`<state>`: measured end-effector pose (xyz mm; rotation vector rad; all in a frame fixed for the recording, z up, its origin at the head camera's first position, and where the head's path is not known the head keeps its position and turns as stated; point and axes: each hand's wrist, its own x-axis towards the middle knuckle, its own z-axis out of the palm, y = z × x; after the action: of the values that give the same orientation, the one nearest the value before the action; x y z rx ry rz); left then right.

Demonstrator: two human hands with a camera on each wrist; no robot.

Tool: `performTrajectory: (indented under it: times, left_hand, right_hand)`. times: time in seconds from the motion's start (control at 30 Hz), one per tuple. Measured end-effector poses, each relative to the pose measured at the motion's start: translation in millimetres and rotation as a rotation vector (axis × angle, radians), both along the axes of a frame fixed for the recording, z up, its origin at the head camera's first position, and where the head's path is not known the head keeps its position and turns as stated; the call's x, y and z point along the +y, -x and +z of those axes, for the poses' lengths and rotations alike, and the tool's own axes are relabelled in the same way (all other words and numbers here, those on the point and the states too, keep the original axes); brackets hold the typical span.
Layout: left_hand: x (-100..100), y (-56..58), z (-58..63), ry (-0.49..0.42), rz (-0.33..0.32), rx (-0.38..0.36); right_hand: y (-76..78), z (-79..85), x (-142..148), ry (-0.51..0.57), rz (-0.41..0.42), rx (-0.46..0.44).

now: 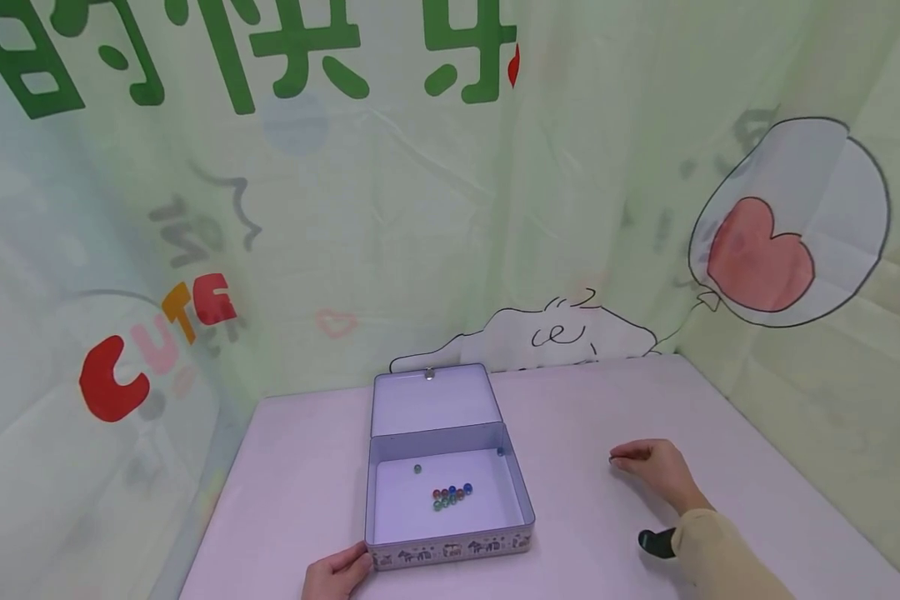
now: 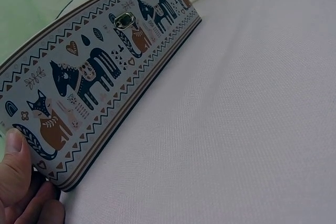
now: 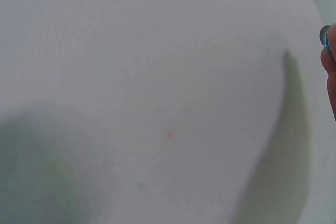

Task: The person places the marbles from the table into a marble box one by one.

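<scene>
A hinged tin box [image 1: 450,546] with animal prints stands on the table, its lid [image 1: 435,400] tipped back. Inside lie several glass marbles [image 1: 452,492], mostly grouped near the middle, with one marble [image 1: 417,468] at the back left and another [image 1: 500,451] in the back right corner. My left hand [image 1: 337,573] grips the box's front left corner; in the left wrist view the thumb [image 2: 16,153] lies on the printed front. To the right of the box, above the table, my right hand [image 1: 660,473] pinches a clear bluish marble [image 3: 324,36] between thumb and fingertips.
The pale table [image 1: 585,417] runs back to a printed curtain [image 1: 435,208], which also hangs at both sides. A dark curved piece [image 1: 656,543] sticks out at the right sleeve. The box front has a metal clasp [image 2: 125,21].
</scene>
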<state>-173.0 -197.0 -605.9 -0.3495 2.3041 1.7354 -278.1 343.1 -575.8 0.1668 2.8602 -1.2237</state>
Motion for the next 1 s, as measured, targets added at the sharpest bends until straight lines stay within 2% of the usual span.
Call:
performTrajectory:
  times: [0.23, 0.43, 0.57, 0.77, 1.0]
  left_hand:
    - [-2, 0.0, -0.9, 0.003, -0.011, -0.017]
    - [-3, 0.5, -1.3, -0.016, -0.007, -0.04]
    - [-2, 0.5, -0.8, -0.015, -0.01, -0.05]
    - [-1, 0.3, -0.1, -0.011, -0.011, -0.05]
    - [2, -0.5, 0.6, 0.011, -0.02, -0.019]
  right_hand:
    - [-2.3, 14.4, -15, 0.14, 0.016, 0.003]
    - [-2.0, 24.3, -39, 0.226, 0.035, 0.016]
    - [-0.3, 34.3, -66, 0.29, 0.071, 0.016]
    - [3.4, 48.4, -115, 0.356, 0.172, 0.029]
    - [6.2, 53.2, -160, 0.388, 0.266, 0.022]
